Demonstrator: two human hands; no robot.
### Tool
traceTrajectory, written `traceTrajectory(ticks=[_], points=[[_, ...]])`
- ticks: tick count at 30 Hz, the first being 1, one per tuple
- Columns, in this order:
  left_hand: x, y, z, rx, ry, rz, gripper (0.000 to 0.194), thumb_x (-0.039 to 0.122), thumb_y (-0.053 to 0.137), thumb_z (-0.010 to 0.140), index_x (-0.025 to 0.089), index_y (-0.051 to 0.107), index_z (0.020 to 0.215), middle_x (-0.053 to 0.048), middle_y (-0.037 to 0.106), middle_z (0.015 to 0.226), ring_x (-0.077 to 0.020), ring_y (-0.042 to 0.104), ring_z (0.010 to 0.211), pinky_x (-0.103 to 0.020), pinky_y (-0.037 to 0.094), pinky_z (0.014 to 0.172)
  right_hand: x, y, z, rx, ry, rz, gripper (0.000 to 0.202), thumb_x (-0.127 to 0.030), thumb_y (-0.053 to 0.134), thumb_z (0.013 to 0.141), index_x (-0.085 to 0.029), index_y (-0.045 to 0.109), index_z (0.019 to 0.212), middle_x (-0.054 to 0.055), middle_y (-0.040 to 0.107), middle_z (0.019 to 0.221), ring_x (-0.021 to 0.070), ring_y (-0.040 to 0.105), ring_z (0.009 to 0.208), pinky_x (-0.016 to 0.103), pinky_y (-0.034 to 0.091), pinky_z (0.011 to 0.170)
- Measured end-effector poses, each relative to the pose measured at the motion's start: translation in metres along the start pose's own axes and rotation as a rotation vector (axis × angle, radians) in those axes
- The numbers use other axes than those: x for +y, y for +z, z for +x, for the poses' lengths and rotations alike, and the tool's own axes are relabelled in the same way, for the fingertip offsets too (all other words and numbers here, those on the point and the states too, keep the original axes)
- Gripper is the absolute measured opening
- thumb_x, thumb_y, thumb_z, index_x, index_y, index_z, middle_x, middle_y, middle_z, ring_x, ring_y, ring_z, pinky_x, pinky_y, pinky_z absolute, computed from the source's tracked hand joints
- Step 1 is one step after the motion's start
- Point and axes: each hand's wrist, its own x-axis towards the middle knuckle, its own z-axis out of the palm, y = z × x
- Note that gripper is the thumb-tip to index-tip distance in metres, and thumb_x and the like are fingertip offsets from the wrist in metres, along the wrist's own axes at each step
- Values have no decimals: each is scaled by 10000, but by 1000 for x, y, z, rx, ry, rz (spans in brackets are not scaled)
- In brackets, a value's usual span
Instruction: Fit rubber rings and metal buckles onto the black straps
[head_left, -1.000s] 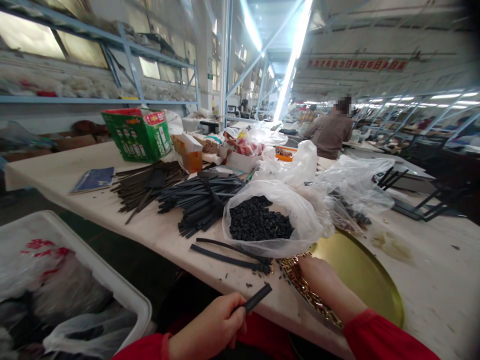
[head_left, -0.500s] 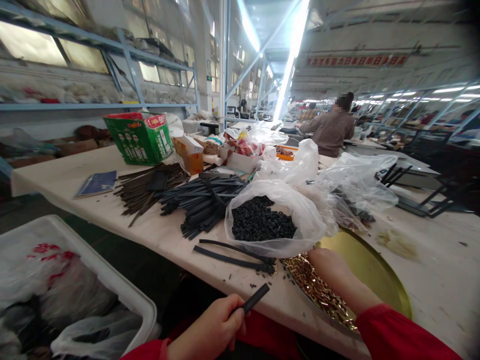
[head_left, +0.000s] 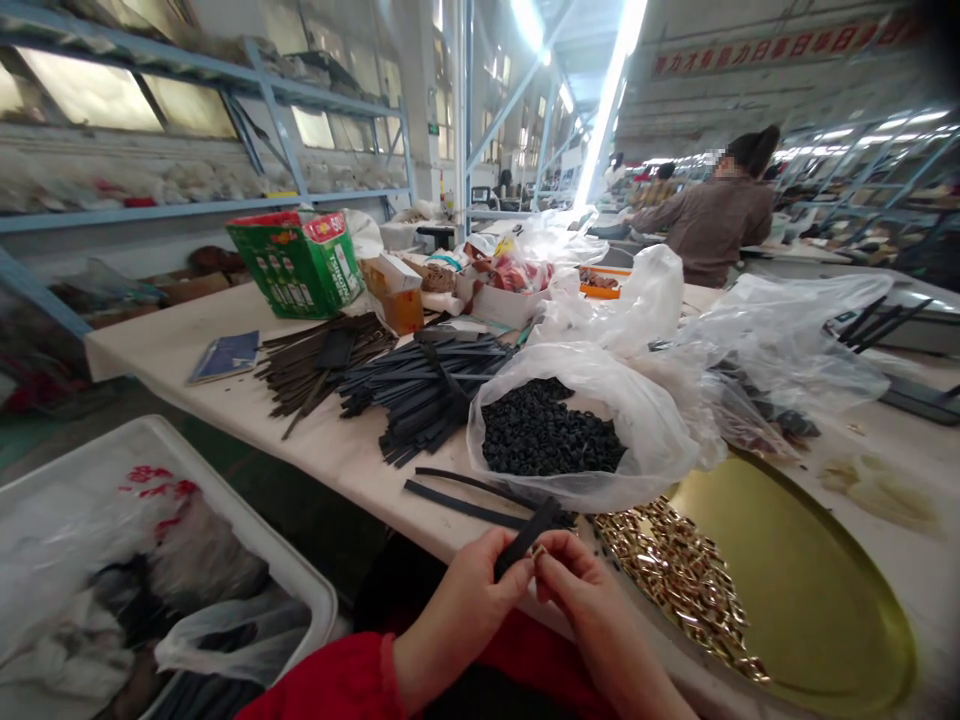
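My left hand (head_left: 480, 585) is closed on a black strap (head_left: 529, 538), whose free end points up and away from me. Against it my right hand (head_left: 574, 580) pinches a small gold metal buckle (head_left: 537, 552), mostly covered by the fingertips. Both hands meet at the table's front edge. To their right lies a round gold tray (head_left: 810, 590) with a heap of small gold buckles (head_left: 675, 570) on its near left side. Just beyond the hands, two long black strips (head_left: 457, 505) rest on the table. A clear plastic bag (head_left: 645, 440) behind them holds many small black loops (head_left: 551, 430).
Bundles of black strips (head_left: 412, 385) and brown strips (head_left: 322, 360) lie farther back, beside a blue booklet (head_left: 225, 357). A green carton (head_left: 296, 265) stands behind. At lower left is a white bin (head_left: 322, 600) with plastic bags. A person (head_left: 712, 220) sits beyond the table.
My right hand has left the buckle heap and come left to the strap, now pinching a gold buckle. My left hand has moved slightly up and right with the strap. The view has shifted left.
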Motion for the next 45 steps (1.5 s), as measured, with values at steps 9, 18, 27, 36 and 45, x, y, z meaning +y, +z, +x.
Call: traceTrajectory(ticks=[9,18,27,36,45], points=[[-4,-12,3,-13,-58,126,139,241,501,780,132,587,787,-8,606,742,-145,516,693,-226,379,628,7,-8,-4,-146,-122,-271,264,-441,613,711,-190,614,630,8,600,683,171,530,692,264,427,638],[-3,-28,-9,-213,-121,137,276,372,404,855,149,546,773,27,527,639,-112,453,570,-204,322,520,11,-8,-6,-40,4,46,207,-325,747,638,-196,662,775,-34,621,654,109,567,628,210,475,624],[1,-36,-31,-246,-15,294,243,260,385,871,175,606,819,-9,601,787,-145,514,726,-217,360,664,23,10,-18,49,265,570,293,-232,818,561,-201,676,816,-40,676,691,66,612,569,162,517,589],[-6,-29,-33,-233,-78,71,204,338,436,846,153,514,816,9,523,749,-122,470,683,-208,376,604,43,19,-30,-21,45,204,252,-406,717,664,-186,656,770,25,701,762,214,640,786,329,504,731],[0,-29,-34,-300,-245,-85,307,468,446,809,168,450,746,39,509,564,-72,374,448,-192,275,438,40,19,-30,-47,161,298,288,-373,771,601,-175,645,768,1,658,661,151,607,611,274,485,613]])
